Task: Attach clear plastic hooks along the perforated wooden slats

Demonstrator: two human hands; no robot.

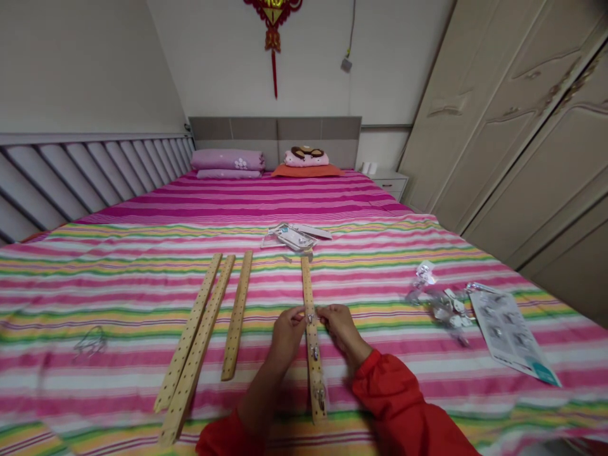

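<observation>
Left hand [286, 332] and right hand [340, 322] flank a metal fitting [310, 318] on a wooden strip [306, 285]; I cannot tell whether their fingers [325, 311] grip it. Nearer than the fingers lie more fittings [315, 352].

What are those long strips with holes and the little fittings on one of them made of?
Strips: probably wood, smooth and fairly matte, judging by the tan colour; grain isn't clear. Fittings: likely shiny metal, since they glint silver; too small to be certain.

Three strips [198, 348] lie left of a fourth strip [311, 335] on the bed [118, 278]. Plastic bags [444, 306] lie toward the right edge.
</observation>
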